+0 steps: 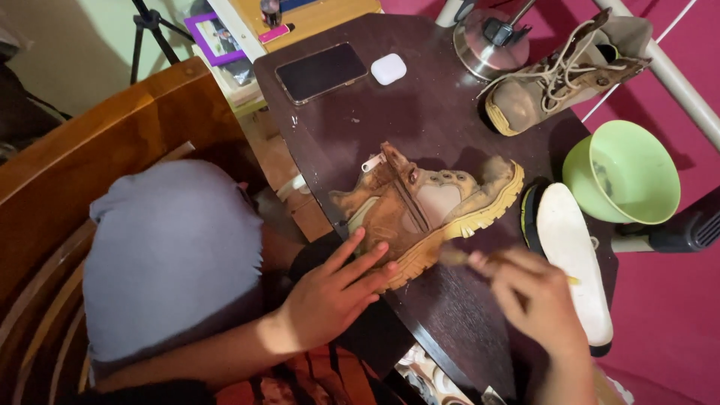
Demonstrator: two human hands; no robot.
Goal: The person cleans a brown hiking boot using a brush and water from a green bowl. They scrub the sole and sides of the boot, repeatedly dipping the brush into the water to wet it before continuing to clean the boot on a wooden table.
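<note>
A tan boot (431, 206) with a yellow sole lies on its side on the dark table (420, 112). My left hand (337, 289) presses flat on the boot's heel end, fingers spread. My right hand (536, 296), blurred, grips a small brush (457, 257) whose tip is at the edge of the sole. A white insole (574, 259) lies just right of the boot, under my right hand.
A second laced boot (559, 75) stands at the far right by a metal pot (491, 37). A green bowl (622, 172) sits right of the table. A phone (320, 71) and a white earbud case (388, 69) lie at the far edge. A grey cloth (172, 255) covers the wooden chair.
</note>
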